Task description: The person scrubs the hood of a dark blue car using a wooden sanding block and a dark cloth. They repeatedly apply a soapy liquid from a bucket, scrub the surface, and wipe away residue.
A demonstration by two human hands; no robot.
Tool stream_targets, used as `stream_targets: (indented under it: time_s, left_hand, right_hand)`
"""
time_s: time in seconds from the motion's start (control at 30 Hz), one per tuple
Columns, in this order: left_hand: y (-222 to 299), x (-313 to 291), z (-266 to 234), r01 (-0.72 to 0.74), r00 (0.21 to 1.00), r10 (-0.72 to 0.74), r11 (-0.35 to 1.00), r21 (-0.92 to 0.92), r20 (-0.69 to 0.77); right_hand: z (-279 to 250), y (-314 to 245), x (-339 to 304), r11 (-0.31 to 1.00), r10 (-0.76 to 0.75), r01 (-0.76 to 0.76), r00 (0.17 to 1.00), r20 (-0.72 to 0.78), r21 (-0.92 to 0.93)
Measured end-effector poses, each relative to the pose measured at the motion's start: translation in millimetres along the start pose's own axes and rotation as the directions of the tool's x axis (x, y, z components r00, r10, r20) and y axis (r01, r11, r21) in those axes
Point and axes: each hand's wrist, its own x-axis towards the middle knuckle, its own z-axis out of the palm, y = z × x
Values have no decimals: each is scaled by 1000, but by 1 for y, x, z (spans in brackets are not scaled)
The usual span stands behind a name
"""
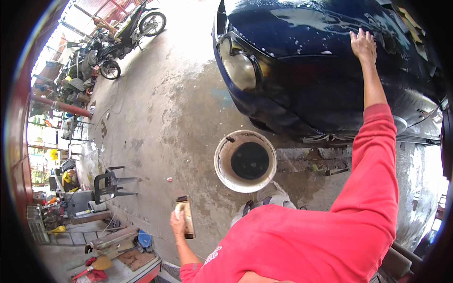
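Note:
My right arm reaches far out over a dark blue car, and my right hand lies on its hood with the fingers stretched. Wet, whitish suds streak the hood beside those fingers. Low at my side, my left hand is closed round a flat rectangular block with a pale grip. Its exact kind is unclear. Between me and the car stands a whitish round bucket with dark liquid inside.
A motorcycle is parked at the far left. Nearer on the left, a dark plastic chair or stool lies tipped over. Clutter and a low bench with a brush line the left edge. The concrete floor has stains.

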Motion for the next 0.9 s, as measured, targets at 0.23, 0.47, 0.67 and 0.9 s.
stream_targets:
  time_s: [0.23,0.47,0.67,0.9]
  left_hand:
    - [-69,160,-24,243,932,-272,959,143,238]
    - [-192,306,-39,73,825,-330,868,492,458]
    - [-165,492,-80,285,844,-421,877,387,333]
    - [187,663,6,-596,729,509,801,58,457]
  right_hand:
    - [-2,-142,-69,973,-230,230,972,-54,-7]
    - [3,-192,-98,998,7,7,980,-197,66]
    - [10,-210,-126,989,148,-149,971,-187,10]
    - [16,-214,-133,984,169,-143,936,-308,106]
